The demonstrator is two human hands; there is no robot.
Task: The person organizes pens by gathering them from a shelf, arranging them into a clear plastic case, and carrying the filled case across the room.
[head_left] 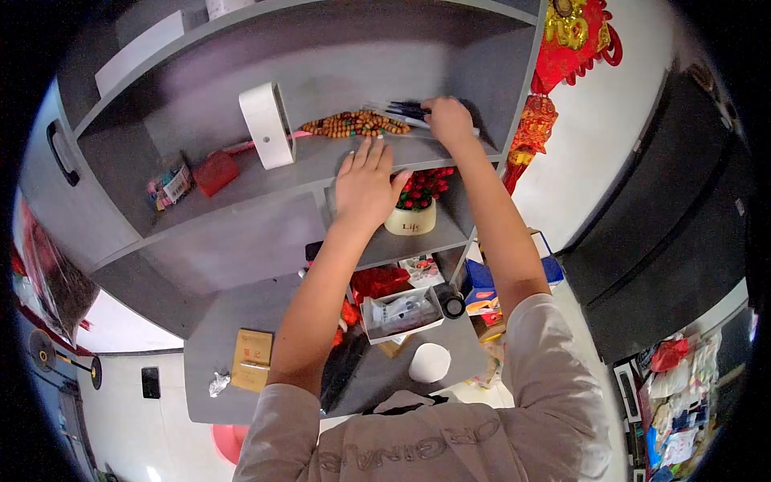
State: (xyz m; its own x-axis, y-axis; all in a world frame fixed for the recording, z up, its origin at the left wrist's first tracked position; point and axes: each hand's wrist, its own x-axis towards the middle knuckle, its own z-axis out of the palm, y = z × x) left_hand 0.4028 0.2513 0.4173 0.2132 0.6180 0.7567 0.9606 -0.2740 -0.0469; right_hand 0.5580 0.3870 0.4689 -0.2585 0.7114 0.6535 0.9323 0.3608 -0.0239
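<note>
My left hand (365, 183) lies flat with fingers stretched out on the front edge of the grey shelf (309, 167). Just beyond its fingertips is a heap of brown wooden prayer beads (353, 124), with a few green ones among them. At the right end of the same shelf, my right hand (450, 120) has its fingers curled round the ends of several dark pens (405, 108). Below my left thumb, a cream pot marked "Life" (410, 222) holds red artificial flowers (426, 186), partly hidden by that hand.
A white upright box-like device (267, 127) and a red box (216, 173) stand left on the shelf. On the desk below are a brown notebook (252, 358), an open white box (401, 315) and a white round object (430, 363). Red hanging decorations (536, 120) flank the shelf.
</note>
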